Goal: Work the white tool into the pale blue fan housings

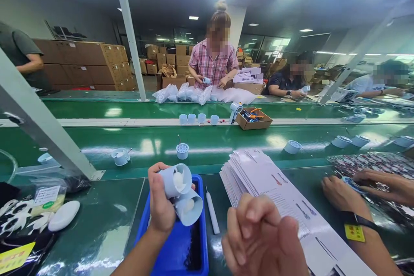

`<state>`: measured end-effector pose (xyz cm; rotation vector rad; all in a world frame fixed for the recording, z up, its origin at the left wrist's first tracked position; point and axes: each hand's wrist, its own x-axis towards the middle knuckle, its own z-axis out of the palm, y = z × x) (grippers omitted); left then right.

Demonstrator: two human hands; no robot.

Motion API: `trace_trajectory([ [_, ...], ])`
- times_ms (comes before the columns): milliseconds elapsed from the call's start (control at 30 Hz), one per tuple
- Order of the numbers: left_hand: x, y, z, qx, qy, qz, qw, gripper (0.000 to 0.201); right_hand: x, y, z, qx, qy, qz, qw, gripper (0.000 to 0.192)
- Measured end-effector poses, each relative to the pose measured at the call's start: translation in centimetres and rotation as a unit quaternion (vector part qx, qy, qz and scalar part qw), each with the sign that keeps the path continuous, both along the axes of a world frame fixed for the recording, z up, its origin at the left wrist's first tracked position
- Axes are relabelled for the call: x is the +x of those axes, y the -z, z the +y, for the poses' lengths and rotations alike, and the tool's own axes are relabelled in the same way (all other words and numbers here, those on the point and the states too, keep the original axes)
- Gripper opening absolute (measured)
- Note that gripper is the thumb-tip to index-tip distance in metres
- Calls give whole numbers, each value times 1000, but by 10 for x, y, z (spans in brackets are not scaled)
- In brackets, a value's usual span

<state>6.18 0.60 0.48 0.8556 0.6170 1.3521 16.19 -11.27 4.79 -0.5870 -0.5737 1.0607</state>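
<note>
While the left hand (159, 205) grips two pale blue cups (168, 182) above the blue tray (205, 248), the right hand (258, 237), half curled with nothing visible in it, would do well to steady the lower cup (196, 212) by its rim, lest the pair slip apart.

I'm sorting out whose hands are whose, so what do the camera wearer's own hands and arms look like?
Both the left hand and the right hand are bare, with no gloves, rings or markings visible. The left forearm shows no sleeve, watch or band; the right forearm is out of frame.
</note>
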Motion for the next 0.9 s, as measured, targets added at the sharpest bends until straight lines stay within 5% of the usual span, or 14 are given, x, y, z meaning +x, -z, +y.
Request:
trace_trajectory([
  [267,4,10,-3,48,76,2,996,43,-3,2,20,36,84,-87,992,32],
  [500,2,1,3,25,230,-43,972,28,3,-18,-5,-3,-62,100,993,32],
  [767,3,9,-1,46,196,-6,980,30,-25,-7,9,-64,119,12,991,28],
  [833,2,13,0,57,202,-8,978,30,-21,-7,5,-38,80,36,995,30],
  [900,2,15,1,64,231,-24,971,29,-12,-10,-3,16,-31,105,994,35],
])
